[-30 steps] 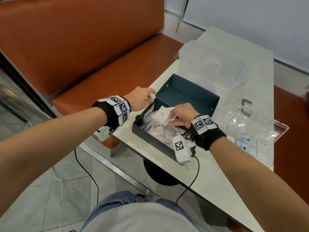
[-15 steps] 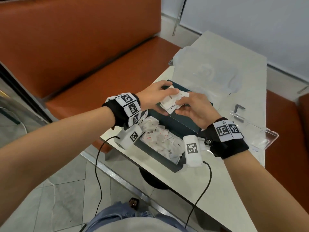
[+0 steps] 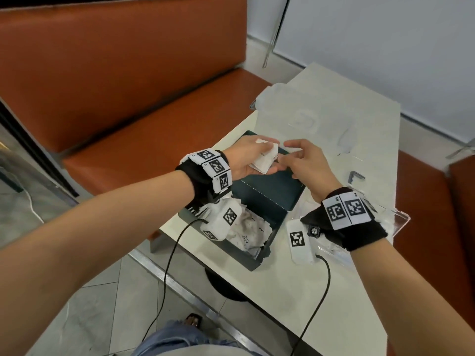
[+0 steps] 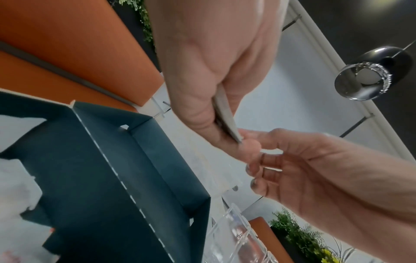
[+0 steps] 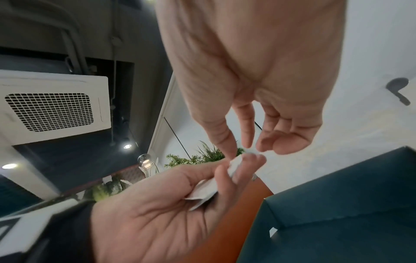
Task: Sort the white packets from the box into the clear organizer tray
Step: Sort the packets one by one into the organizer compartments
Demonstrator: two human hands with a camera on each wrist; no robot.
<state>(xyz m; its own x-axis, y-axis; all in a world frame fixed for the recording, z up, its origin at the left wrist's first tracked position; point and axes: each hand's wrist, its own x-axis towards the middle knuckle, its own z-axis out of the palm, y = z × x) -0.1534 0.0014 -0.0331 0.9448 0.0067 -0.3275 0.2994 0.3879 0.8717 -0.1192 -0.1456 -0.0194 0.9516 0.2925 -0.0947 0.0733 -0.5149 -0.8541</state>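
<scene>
— Nearest the wearer, what lies on the table (image 3: 365, 134)?
— At its near edge stands the dark box (image 3: 259, 199), lid flap open and turned away, with loose white packets (image 3: 246, 232) heaped in its near half. Just right of it, largely hidden under the right wrist, lies the clear organizer tray (image 3: 397, 219).

— And the hands?
— Both are raised above the box's far end. The left hand (image 3: 244, 160) pinches a small bundle of packets (image 3: 264, 160) between thumb and fingers; the left wrist view shows it edge-on in that pinch. The right hand (image 3: 305, 160) holds nothing: fingers loosely curled and parted, tips just beside the bundle. Whether they touch it, I cannot tell.

— Beyond them?
— A clear lid (image 3: 305, 119) lies flat on the far part of the table, and a small grey bracket (image 3: 356, 176) sits right of the hands. An orange bench (image 3: 128, 73) runs along the left.
</scene>
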